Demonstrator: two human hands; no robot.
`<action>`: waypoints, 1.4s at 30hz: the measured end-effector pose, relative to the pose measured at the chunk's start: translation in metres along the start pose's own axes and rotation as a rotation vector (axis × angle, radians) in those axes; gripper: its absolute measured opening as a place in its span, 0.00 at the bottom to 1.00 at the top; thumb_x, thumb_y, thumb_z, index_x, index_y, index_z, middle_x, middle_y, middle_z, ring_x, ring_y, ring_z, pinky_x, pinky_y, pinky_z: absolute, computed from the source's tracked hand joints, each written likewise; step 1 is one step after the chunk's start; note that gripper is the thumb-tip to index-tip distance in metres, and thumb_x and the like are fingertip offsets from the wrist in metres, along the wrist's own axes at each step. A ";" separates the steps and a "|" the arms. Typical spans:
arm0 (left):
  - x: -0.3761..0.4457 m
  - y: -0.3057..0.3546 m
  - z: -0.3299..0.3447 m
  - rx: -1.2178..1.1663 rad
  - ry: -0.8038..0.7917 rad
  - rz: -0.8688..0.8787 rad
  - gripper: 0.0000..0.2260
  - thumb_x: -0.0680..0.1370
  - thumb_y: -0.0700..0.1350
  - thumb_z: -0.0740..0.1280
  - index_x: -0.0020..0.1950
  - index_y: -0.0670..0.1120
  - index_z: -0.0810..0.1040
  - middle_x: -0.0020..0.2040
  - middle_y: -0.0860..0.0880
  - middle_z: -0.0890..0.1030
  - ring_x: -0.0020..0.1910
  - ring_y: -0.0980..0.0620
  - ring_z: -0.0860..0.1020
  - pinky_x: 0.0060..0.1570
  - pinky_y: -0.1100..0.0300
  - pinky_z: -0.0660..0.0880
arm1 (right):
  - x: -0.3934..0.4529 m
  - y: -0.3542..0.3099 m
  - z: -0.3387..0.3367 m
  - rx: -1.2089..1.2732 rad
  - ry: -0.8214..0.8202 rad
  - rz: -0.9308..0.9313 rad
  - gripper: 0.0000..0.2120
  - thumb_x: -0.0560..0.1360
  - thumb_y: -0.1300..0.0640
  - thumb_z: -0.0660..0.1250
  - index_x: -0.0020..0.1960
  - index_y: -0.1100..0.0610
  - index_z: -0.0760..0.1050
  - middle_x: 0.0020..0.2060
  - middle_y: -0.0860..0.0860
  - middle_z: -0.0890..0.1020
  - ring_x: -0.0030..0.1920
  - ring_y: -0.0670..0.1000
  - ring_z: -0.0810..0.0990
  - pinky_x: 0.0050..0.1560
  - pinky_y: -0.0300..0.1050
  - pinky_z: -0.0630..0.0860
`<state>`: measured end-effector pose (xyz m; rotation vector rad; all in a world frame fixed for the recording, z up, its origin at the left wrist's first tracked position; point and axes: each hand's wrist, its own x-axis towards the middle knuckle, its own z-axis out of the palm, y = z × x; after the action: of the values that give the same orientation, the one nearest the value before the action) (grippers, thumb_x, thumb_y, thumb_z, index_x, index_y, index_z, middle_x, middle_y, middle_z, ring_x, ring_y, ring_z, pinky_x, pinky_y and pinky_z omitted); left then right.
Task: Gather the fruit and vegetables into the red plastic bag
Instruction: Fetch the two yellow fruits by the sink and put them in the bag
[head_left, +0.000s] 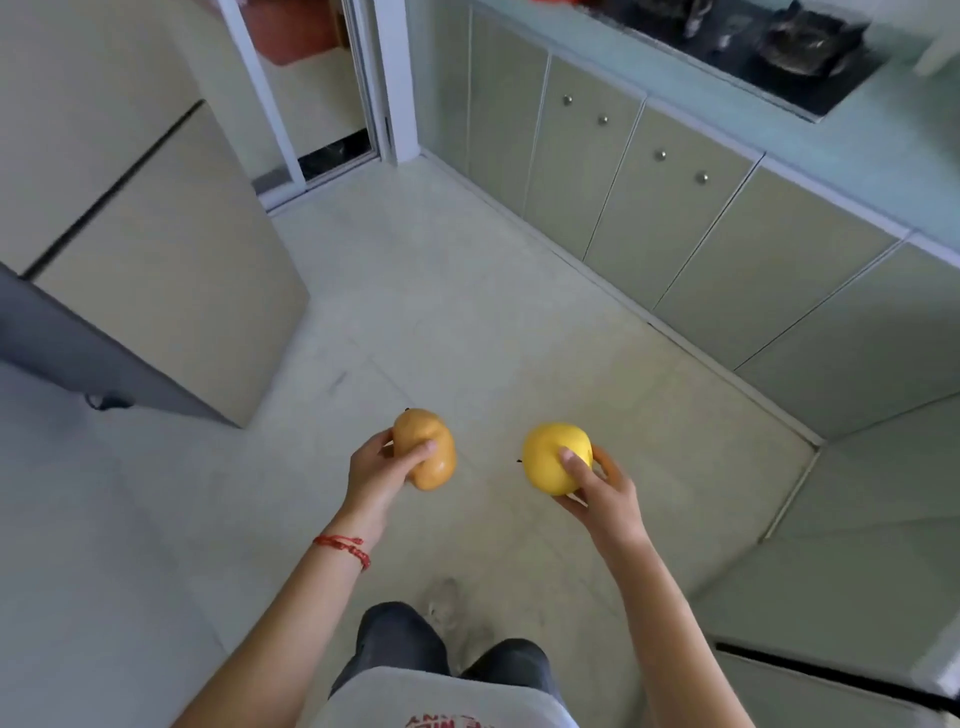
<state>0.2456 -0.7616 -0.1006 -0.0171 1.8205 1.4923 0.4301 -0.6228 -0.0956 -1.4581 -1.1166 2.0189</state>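
My left hand (376, 475) grips an orange-brown pear-shaped fruit (426, 449), held out over the floor at waist height. My right hand (597, 486) grips a round bright yellow fruit (553, 457) beside it, a short gap between the two. A red string bracelet is on my left wrist. The red plastic bag is not in view.
I stand on a pale tiled kitchen floor (467, 312). A beige fridge (171, 270) stands at the left. Pale green base cabinets (675, 208) run along the right under a counter with a black gas hob (779, 47). A sliding door frame (322, 104) is ahead.
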 end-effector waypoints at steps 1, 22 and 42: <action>0.003 0.000 -0.001 0.000 0.012 -0.009 0.18 0.68 0.42 0.74 0.56 0.44 0.76 0.54 0.43 0.79 0.54 0.44 0.78 0.58 0.46 0.75 | 0.004 -0.001 0.003 -0.018 -0.006 0.001 0.15 0.71 0.57 0.70 0.56 0.54 0.72 0.56 0.56 0.76 0.54 0.55 0.78 0.41 0.43 0.82; 0.247 0.173 0.005 -0.032 -0.007 0.047 0.22 0.70 0.40 0.72 0.62 0.40 0.72 0.56 0.42 0.77 0.53 0.46 0.77 0.41 0.60 0.75 | 0.210 -0.139 0.176 0.003 -0.012 -0.003 0.19 0.71 0.59 0.70 0.61 0.57 0.71 0.61 0.60 0.74 0.59 0.58 0.76 0.42 0.44 0.82; 0.559 0.392 0.144 -0.059 0.001 0.033 0.29 0.68 0.43 0.74 0.67 0.40 0.69 0.61 0.42 0.76 0.56 0.45 0.78 0.48 0.56 0.76 | 0.524 -0.373 0.282 0.061 -0.070 -0.030 0.23 0.72 0.58 0.70 0.64 0.60 0.70 0.61 0.60 0.75 0.57 0.57 0.77 0.45 0.46 0.79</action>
<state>-0.2509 -0.2710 -0.0882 -0.0168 1.7853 1.5687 -0.0686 -0.1290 -0.0732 -1.3431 -1.0885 2.0790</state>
